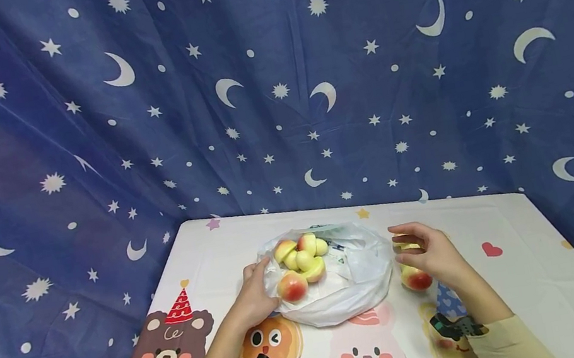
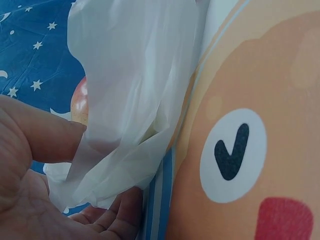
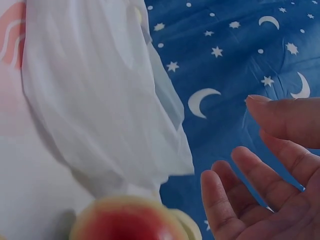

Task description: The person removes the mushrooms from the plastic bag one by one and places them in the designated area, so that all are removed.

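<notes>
A white plastic bag (image 1: 363,268) lies open on the table, its mouth spread wide. Inside sit a whole-looking red and yellow apple (image 1: 292,286) and several pale yellow and red-skinned apple pieces (image 1: 314,270). At the bag's left side, my left hand (image 1: 253,297) holds the rim, thumb on one side of the plastic (image 2: 125,100) and fingers on the other. My right hand (image 1: 428,251) hovers right of the bag, fingers parted and holding nothing. Below it, another red and yellow apple (image 1: 416,278) lies on the table with a yellow piece partly hidden behind the fingers.
The white tablecloth (image 1: 514,292) carries printed cartoon animals, among them a bear (image 1: 169,347) and a pink rabbit (image 1: 366,350). A dark blue curtain (image 1: 275,110) with moons and stars hangs behind the table and along its left.
</notes>
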The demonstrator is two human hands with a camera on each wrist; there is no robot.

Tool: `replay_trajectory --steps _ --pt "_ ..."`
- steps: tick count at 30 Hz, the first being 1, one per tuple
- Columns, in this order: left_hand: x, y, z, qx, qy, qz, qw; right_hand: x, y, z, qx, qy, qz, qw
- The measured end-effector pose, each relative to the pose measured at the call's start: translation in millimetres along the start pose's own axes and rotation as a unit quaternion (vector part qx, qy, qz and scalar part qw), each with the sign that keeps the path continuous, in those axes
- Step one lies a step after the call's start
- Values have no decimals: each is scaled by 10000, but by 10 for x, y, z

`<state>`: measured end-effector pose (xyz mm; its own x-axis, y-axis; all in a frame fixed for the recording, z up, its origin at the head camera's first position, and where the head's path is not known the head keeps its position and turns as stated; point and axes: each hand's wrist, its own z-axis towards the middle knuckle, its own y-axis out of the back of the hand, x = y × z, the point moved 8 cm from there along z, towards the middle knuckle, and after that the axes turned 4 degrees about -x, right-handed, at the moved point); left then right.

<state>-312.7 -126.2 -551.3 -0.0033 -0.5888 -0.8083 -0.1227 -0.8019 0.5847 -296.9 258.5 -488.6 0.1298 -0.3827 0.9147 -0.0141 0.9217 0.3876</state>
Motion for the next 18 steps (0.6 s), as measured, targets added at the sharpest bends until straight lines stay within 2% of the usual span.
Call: replay_trajectory --steps 8,18 --pt "8 8 -20 -31 25 141 9999 69 -277 82 283 172 279 9991" --pt "-3 -7 -19 23 12 97 9999 231 -568 163 529 333 455 9970"
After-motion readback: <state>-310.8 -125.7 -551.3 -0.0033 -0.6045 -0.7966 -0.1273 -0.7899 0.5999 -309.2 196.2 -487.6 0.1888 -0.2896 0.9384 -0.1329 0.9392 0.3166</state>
